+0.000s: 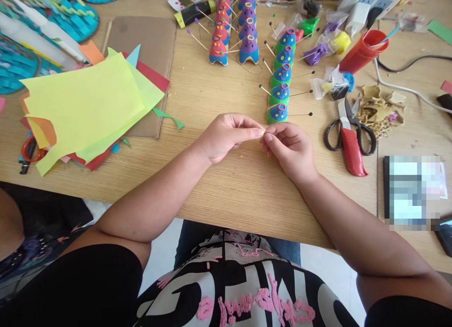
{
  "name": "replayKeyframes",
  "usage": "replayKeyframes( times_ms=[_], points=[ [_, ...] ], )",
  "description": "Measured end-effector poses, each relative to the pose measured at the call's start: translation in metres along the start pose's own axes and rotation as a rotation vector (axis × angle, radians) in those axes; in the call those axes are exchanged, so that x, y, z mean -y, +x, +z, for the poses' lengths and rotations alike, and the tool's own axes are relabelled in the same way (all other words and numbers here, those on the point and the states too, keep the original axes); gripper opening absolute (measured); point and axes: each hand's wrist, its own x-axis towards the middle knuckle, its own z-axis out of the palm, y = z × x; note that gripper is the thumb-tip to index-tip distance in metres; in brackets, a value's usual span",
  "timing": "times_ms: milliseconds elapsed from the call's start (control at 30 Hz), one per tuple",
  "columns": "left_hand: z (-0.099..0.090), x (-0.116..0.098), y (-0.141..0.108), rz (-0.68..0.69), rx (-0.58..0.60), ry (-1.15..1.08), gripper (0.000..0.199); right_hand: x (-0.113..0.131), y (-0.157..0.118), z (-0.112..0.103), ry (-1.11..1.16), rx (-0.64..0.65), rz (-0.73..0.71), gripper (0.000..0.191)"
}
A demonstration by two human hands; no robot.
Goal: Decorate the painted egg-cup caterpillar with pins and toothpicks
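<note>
From here I see the left hand [229,137] and right hand [293,150] both pinching a tiny pale piece [263,131], left of the scissors [353,150] and just near of the green-and-blue figures [281,74], the near shirt's pink lettering [256,304] not fully readable.

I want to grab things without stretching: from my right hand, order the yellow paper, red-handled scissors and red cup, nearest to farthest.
From your right hand:
1. Red-handled scissors, just to its right
2. Red cup, farther back, right
3. Yellow paper, over on the left
</note>
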Motion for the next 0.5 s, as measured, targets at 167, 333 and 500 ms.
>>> replayKeyframes(
  times_ms=[167,333,500],
  points=[
    [0.0045,0.0031,-0.0011,0.070,-0.046,0.045,0.016,-0.0021,-0.0041,0.0008,-0.116,-0.055,-0.072,0.035],
    [0.0082,0.0045,-0.0016,0.167,-0.070,0.089,0.014,-0.0052,-0.0052,-0.0005,-0.209,-0.084,-0.122,0.027],
    [0.0100,0.0048,-0.0028,0.177,-0.077,0.120,0.017,-0.0021,-0.0061,0.0005,-0.292,-0.115,-0.160,0.016]
  ],
)
